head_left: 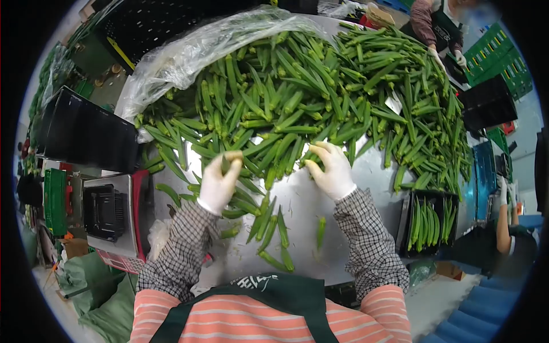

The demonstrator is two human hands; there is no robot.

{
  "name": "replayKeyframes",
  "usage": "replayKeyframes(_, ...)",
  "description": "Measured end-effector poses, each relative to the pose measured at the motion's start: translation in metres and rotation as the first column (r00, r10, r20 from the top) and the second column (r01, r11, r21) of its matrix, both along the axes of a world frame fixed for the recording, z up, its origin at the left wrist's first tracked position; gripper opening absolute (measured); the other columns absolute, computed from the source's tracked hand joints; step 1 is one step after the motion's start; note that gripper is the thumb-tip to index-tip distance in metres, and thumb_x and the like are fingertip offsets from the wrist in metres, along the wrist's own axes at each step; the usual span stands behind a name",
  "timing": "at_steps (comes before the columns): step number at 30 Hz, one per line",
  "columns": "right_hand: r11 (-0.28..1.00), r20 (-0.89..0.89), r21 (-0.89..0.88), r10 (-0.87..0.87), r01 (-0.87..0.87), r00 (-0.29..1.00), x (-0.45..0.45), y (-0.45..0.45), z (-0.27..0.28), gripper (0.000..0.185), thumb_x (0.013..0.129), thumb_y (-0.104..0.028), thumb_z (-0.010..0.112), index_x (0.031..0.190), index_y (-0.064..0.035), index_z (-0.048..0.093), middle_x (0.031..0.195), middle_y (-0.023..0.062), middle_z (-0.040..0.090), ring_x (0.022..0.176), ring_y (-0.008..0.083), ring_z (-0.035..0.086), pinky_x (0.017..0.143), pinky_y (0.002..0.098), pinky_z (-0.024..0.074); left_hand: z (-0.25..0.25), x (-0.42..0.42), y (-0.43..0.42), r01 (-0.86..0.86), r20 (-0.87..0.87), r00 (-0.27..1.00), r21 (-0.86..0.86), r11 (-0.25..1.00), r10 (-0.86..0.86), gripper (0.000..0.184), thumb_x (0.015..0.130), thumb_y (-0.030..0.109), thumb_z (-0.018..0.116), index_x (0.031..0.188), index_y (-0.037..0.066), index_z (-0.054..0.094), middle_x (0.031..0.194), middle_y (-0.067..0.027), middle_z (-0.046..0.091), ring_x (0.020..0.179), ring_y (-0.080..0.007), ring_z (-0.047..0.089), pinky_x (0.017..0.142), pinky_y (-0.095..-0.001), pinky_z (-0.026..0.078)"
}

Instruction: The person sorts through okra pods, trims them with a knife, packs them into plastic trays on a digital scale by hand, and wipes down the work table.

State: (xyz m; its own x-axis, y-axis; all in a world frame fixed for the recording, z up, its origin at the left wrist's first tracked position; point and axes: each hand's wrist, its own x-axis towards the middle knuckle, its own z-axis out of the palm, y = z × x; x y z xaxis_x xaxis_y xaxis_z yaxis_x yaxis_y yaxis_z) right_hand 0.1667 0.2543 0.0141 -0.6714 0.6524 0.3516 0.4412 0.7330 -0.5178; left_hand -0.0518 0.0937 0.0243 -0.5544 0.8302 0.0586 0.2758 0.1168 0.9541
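A big heap of green okra (274, 103) covers the back of the metal table (297, 211). My left hand (221, 180), in a white glove, is at the heap's front edge, thumb and forefinger curled toward each other; whether a pod lies between them is hard to make out. To its right, my right hand (331, 170), gloved too, is at the pods with its thumb and forefinger apart and nothing visible between them. Several loose pods (282, 230) lie nearer to me, between and below my hands.
Clear plastic film (189, 48) borders the heap at the back left. A black tray (104, 211) sits on a scale (130, 197) at left. Okra fills part of a black crate (430, 226) at right. Other people (437, 26) work at the right side.
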Motion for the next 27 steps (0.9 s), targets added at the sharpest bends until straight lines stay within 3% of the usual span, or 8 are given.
replayKeyframes(4, 0.982, 0.114, 0.106, 0.146, -0.159, 0.983, -0.081, 0.032, 0.011, 0.042, 0.080, -0.029, 0.061, 0.115, -0.0079, 0.055, 0.123, 0.0137, 0.050, 0.116, 0.0307, 0.043, 0.098, 0.0429, 0.0347, -0.006, -0.058, 0.058, -0.038, -0.572, 0.820, -0.120, 0.992, -0.038, 0.033, 0.082, 0.020, 0.056, 0.109, 0.000, 0.060, 0.116, -0.0195, 0.057, 0.110, -0.0318, 0.052, 0.097, -0.0359, 0.037)
replayKeyframes(8, 0.959, 0.426, 0.224, 0.063, -0.173, 0.902, -0.150, 0.050, -0.008, 0.058, 0.081, -0.040, 0.056, 0.130, -0.0105, 0.043, 0.135, 0.0140, 0.041, 0.130, 0.0299, 0.030, 0.108, 0.0502, 0.0174, -0.039, -0.080, 0.091, -0.117, -0.558, 0.799, -0.508, 0.853, -0.223, 0.054, 0.080, 0.029, 0.058, 0.131, 0.018, 0.045, 0.144, -0.0139, 0.030, 0.135, -0.0311, 0.020, 0.107, -0.0559, 0.017)
replayKeyframes(10, 0.958, 0.540, 0.242, -0.003, -0.152, 0.842, -0.159, 0.044, -0.006, 0.068, 0.079, -0.044, 0.058, 0.134, -0.0078, 0.037, 0.139, 0.0117, 0.037, 0.132, 0.0280, 0.027, 0.107, 0.0548, 0.0131, -0.031, -0.063, 0.093, -0.178, -0.620, 0.734, -0.568, 0.804, -0.276, 0.057, 0.078, 0.030, 0.059, 0.132, 0.019, 0.044, 0.144, -0.0128, 0.029, 0.135, -0.0313, 0.019, 0.106, -0.0577, 0.016)
replayKeyframes(14, 0.958, 0.591, 0.159, 0.102, -0.239, 0.800, -0.122, 0.028, -0.005, 0.061, 0.078, -0.041, 0.059, 0.125, -0.0050, 0.045, 0.136, 0.0172, 0.038, 0.123, 0.0285, 0.038, 0.106, 0.0540, 0.0174, -0.023, -0.037, 0.071, -0.030, -0.616, 0.650, -0.606, 0.795, -0.445, 0.056, 0.076, 0.026, 0.059, 0.130, 0.017, 0.045, 0.141, -0.0149, 0.032, 0.133, -0.0315, 0.024, 0.104, -0.0590, 0.019)
replayKeyframes(20, 0.966, 0.492, 0.035, 0.207, -0.257, 0.845, -0.015, -0.027, -0.005, 0.060, 0.073, -0.036, 0.065, 0.121, -0.0045, 0.049, 0.130, 0.0199, 0.042, 0.122, 0.0306, 0.038, 0.107, 0.0538, 0.0159, -0.018, 0.028, 0.008, 0.334, -0.541, 0.617, -0.477, 0.813, -0.571, 0.055, 0.067, 0.017, 0.065, 0.121, 0.012, 0.054, 0.137, -0.0190, 0.037, 0.129, -0.0333, 0.033, 0.105, -0.0597, 0.014)
replayKeyframes(23, 0.952, 0.395, -0.130, 0.307, -0.278, 0.866, 0.024, -0.046, 0.017, 0.055, 0.073, -0.033, 0.067, 0.117, -0.0035, 0.052, 0.125, 0.0190, 0.047, 0.119, 0.0314, 0.043, 0.103, 0.0521, 0.0254, -0.014, 0.034, -0.019, 0.438, -0.503, 0.575, -0.476, 0.762, -0.645, 0.046, 0.070, 0.021, 0.063, 0.115, 0.012, 0.059, 0.135, -0.0170, 0.040, 0.129, -0.0320, 0.032, 0.103, -0.0631, 0.016)
replayKeyframes(25, 0.926, 0.133, -0.242, 0.326, -0.288, 0.936, 0.042, -0.032, 0.029, 0.040, 0.074, -0.024, 0.068, 0.106, -0.0030, 0.059, 0.110, 0.0168, 0.058, 0.106, 0.0317, 0.054, 0.094, 0.0432, 0.0413, -0.005, 0.026, -0.032, 0.450, -0.427, 0.731, -0.284, 0.847, -0.531, 0.036, 0.072, 0.013, 0.061, 0.108, 0.007, 0.061, 0.125, -0.0177, 0.050, 0.121, -0.0331, 0.043, 0.104, -0.0536, 0.023)
replayKeyframes(27, 0.981, -0.003, -0.137, 0.139, -0.138, 0.990, 0.046, -0.002, 0.039, 0.028, 0.073, -0.011, 0.067, 0.099, -0.0024, 0.061, 0.102, 0.0149, 0.061, 0.100, 0.0310, 0.057, 0.087, 0.0383, 0.0455, 0.007, 0.014, -0.040, 0.358, -0.325, 0.866, -0.131, 0.925, -0.381, 0.030, 0.075, 0.007, 0.060, 0.106, 0.005, 0.062, 0.118, -0.0181, 0.056, 0.113, -0.0332, 0.050, 0.101, -0.0448, 0.032)
